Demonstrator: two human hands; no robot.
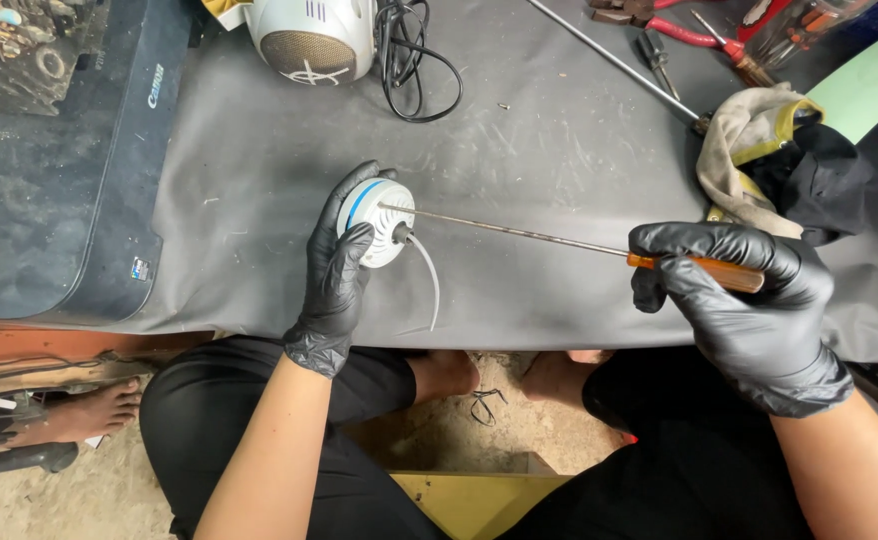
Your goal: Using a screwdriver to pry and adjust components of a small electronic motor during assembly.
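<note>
- Left hand [337,270], black-gloved, wraps around a small round white housing [377,222] with a blue ring, held on edge on the grey mat [559,150], left of centre.
- Right hand [749,300] is closed around the orange handle of a long screwdriver [519,232]; its tip meets the housing's face from 3 o'clock.
- Judged light, rigid plastic, smooth; best gripped around the rim.
- Thin white cable [427,275] trails toward 5 o'clock; judged limp.

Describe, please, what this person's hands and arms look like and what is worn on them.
Both the left hand and the right hand wear glossy black disposable gloves, wrinkled and ending just past the wrists. Above the cuffs the forearms are bare, with no sleeves, watch or jewellery visible.
</note>
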